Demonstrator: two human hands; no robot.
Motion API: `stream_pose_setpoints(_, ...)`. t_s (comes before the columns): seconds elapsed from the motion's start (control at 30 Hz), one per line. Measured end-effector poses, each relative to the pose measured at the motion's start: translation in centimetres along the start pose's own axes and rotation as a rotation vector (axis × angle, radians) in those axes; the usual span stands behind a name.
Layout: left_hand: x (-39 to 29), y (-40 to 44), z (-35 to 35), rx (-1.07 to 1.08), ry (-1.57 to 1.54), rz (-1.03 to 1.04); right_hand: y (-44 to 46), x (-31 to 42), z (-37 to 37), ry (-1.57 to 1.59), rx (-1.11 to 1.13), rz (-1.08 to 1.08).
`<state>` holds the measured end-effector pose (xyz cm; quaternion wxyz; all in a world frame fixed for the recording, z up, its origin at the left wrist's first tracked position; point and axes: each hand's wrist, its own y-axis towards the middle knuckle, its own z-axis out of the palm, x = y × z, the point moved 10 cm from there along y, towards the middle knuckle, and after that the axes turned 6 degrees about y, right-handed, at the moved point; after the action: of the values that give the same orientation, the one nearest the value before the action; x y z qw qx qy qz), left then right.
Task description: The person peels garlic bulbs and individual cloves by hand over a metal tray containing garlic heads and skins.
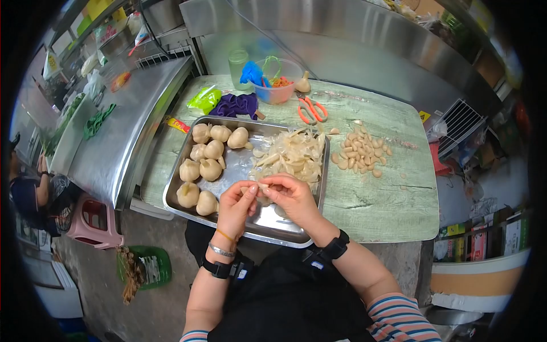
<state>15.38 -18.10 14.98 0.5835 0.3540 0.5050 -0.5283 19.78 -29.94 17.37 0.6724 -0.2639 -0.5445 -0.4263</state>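
Over the near side of a metal tray (273, 231), my left hand (236, 204) and my right hand (295, 199) meet, fingertips pinched together. A small pale garlic clove (262, 187) shows between them, mostly covered by the fingers. Whole garlic bulbs (211, 169) fill the tray's left side. Behind my right hand lies a heap of papery garlic skins (290, 154). To the right of the tray, peeled garlic cloves (359, 151) are piled directly on the table.
Orange-handled scissors (311, 109) lie behind the tray on the green table (399, 199). Further back stand a clear plastic bowl (279, 85) and a glass jar (238, 68). Purple cloth (235, 106) lies nearby. At far left, a person (31, 188) is near a pink stool (94, 222).
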Motion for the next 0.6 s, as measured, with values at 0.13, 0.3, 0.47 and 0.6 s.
stream_pose_setpoints(0.13, -0.2, -0.1, -0.6, -0.039, 0.032, 0.034, -0.4, 1.0, 0.4, -0.048, 0.005, -0.036)
stream_pose_setpoints(0.3, -0.6, -0.4, -0.9, -0.101, 0.134, 0.091, -0.7, 1.9, 0.4, -0.299, -0.052, -0.167)
stream_pose_setpoints(0.47, -0.9, -0.9, -1.2, -0.182, 0.322, 0.177, -1.0, 1.8, 0.5, -0.378, -0.074, -0.138)
stream_pose_setpoints(0.6, -3.4, -1.8, -0.4, -0.265, 0.611, 0.401, -1.1, 1.2, 0.4, -0.419, -0.074, -0.137)
